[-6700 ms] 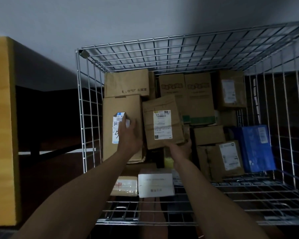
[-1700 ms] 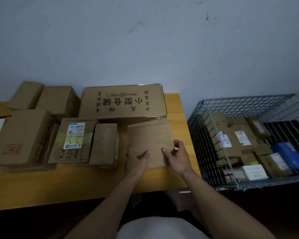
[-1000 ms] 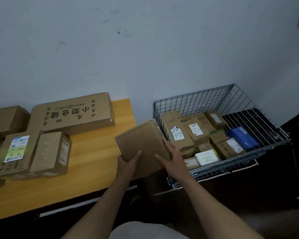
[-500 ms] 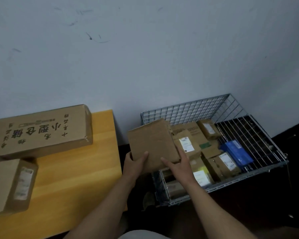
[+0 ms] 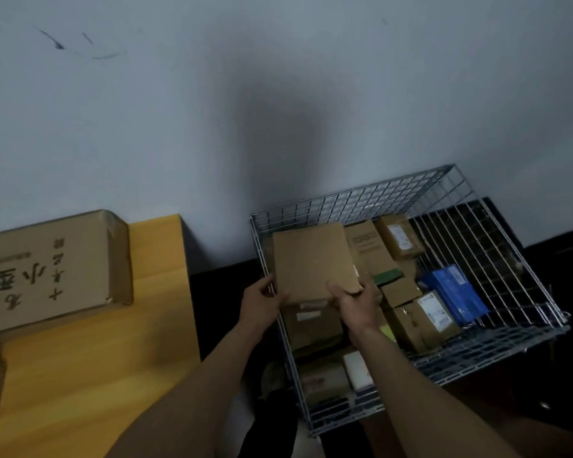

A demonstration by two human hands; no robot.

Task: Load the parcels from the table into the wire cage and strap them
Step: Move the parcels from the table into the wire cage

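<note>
Carried rightward since the frame before, the plain cardboard parcel (image 5: 315, 262) now hangs over the left part of the wire cage (image 5: 344, 203), clear of the desk (image 5: 159, 259). It is held at 2 corners of its near edge: the left hand (image 5: 260, 305) grips the near-left one, above the cage's left wall, and the right hand (image 5: 356, 304) grips the near-right one, over the loaded parcels (image 5: 420, 319). From the hands the parcel stretches away toward the wall, its slightly longer side running that way. Its face is bare brown, with no label showing. The set-down, I judge, lies straight below.
</note>
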